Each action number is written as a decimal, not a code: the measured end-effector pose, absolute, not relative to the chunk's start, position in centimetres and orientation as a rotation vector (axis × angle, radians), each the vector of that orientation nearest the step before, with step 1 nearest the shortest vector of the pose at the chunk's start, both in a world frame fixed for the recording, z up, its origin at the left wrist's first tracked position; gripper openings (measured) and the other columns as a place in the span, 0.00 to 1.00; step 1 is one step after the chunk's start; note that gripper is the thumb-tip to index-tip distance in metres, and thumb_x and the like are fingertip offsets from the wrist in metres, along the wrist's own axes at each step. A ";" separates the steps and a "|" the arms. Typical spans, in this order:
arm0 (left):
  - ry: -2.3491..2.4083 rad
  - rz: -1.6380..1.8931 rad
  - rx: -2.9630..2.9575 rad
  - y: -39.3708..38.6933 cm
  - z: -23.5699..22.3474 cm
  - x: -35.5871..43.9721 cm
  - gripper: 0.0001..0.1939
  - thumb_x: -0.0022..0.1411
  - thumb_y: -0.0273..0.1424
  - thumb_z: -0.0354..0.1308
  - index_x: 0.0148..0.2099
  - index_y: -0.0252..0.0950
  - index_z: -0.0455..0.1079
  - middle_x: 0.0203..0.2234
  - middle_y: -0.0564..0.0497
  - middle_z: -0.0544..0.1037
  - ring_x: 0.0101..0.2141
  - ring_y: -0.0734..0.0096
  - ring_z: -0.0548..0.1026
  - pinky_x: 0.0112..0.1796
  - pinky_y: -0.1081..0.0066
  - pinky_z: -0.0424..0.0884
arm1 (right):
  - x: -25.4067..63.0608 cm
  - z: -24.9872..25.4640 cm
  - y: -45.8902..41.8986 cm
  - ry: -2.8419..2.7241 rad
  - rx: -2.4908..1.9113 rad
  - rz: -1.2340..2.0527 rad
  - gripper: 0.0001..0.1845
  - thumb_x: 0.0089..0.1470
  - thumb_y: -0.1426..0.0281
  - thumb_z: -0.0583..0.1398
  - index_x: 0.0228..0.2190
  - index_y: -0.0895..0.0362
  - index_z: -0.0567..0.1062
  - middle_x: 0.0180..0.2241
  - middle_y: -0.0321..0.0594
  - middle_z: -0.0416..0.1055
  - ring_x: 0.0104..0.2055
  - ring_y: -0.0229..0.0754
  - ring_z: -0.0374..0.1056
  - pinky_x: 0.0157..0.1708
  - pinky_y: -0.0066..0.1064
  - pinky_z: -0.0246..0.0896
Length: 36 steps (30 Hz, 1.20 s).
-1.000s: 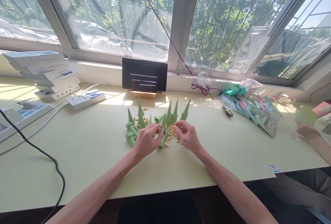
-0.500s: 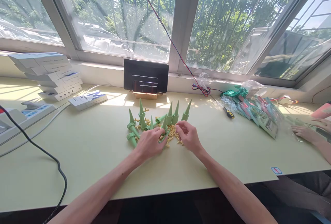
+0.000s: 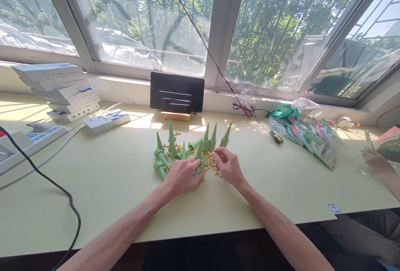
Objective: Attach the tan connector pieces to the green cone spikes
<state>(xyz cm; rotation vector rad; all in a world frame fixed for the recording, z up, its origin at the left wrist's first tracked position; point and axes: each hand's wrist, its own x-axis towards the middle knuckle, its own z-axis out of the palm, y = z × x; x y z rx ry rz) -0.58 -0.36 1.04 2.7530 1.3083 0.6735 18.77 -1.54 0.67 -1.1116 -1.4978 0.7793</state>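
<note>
A cluster of green cone-shaped spikes (image 3: 206, 138) lies and stands in the middle of the pale yellow table (image 3: 109, 179), mixed with several small yellow pegs (image 3: 208, 161). My left hand (image 3: 183, 176) rests at the near edge of the pile, its fingers curled around one lying green spike (image 3: 200, 166). My right hand (image 3: 227, 165) sits just right of it, fingers pinched together over the yellow pegs; what they pinch is too small to make out.
A dark tablet (image 3: 176, 92) on a wooden stand leans against the sill behind the pile. White boxes (image 3: 61, 89) and a power strip (image 3: 28, 137) sit at left. A screwdriver (image 3: 276, 137) and bagged items (image 3: 308, 135) lie at right, where another person's hand (image 3: 373, 158) works.
My left hand has slid slightly down and toward me with the green spike. The other person's hand at far right has shifted and now holds something pink and flat.
</note>
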 end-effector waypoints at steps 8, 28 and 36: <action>1.311 0.603 2.715 -0.8 1.2 -0.5 0.09 0.64 0.36 0.51 0.34 0.37 0.65 0.20 0.53 0.73 0.20 0.69 0.69 0.24 0.71 0.55 | 18.7 0.9 -1.7 -1.499 -1.110 0.771 0.13 0.60 0.58 0.58 0.33 0.56 0.71 0.25 0.35 0.68 0.20 0.35 0.61 0.18 0.27 0.57; 1.077 1.200 2.520 -0.6 0.4 -0.4 0.05 0.65 0.32 0.54 0.43 0.38 0.62 0.27 0.56 0.73 0.18 0.79 0.65 0.23 0.76 0.59 | 19.0 1.2 -1.9 -1.262 -1.143 0.531 0.14 0.62 0.57 0.57 0.35 0.56 0.71 0.26 0.35 0.66 0.21 0.34 0.62 0.18 0.26 0.59; 1.152 1.415 1.948 -0.3 1.5 -0.2 0.12 0.64 0.35 0.56 0.47 0.40 0.59 0.27 0.58 0.67 0.15 0.86 0.58 0.18 0.80 0.54 | 18.5 1.2 -2.1 -1.426 -1.128 0.671 0.14 0.61 0.57 0.58 0.33 0.55 0.70 0.22 0.33 0.65 0.19 0.34 0.59 0.18 0.27 0.57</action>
